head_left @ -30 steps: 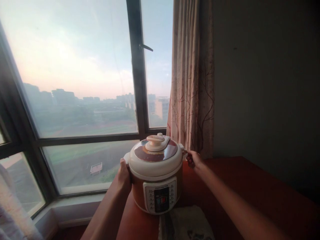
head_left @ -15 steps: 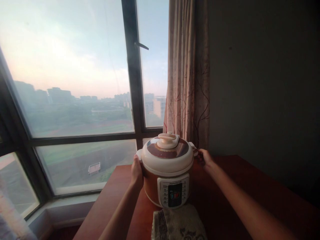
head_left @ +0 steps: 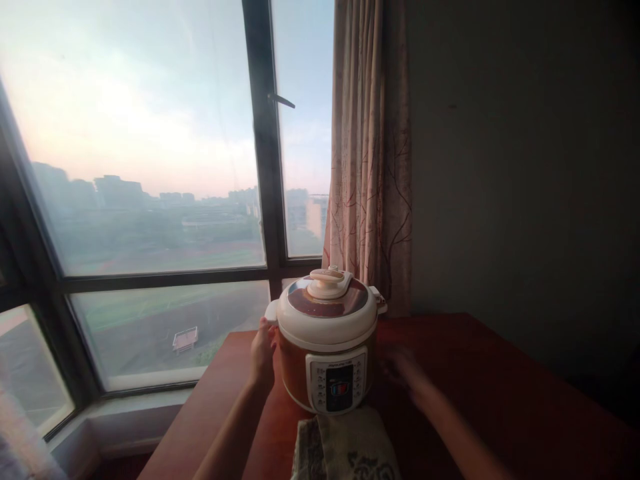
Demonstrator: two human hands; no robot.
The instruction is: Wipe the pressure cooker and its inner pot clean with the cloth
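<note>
An electric pressure cooker (head_left: 327, 333) with a cream lid and an orange-brown body stands upright on the red-brown table. Its control panel (head_left: 339, 383) faces me. My left hand (head_left: 263, 353) is at the cream left handle, its fingers curled against the handle's underside. Off the right handle, my right hand (head_left: 403, 367) hangs beside the cooker's body, smeared by motion, so its fingers are unclear. A folded patterned cloth (head_left: 350, 447) lies in front of the cooker, just below the panel.
The table (head_left: 450, 400) reaches back toward the wall and off to the right. Behind the cooker hangs a long curtain (head_left: 360, 147). A large framed window (head_left: 150, 187) with a handle fills the left side, above a pale sill (head_left: 135, 420).
My right hand has let go of the cooker's right handle and moved down beside the body. My left hand has slipped slightly lower on its handle. The view has shifted a little.
</note>
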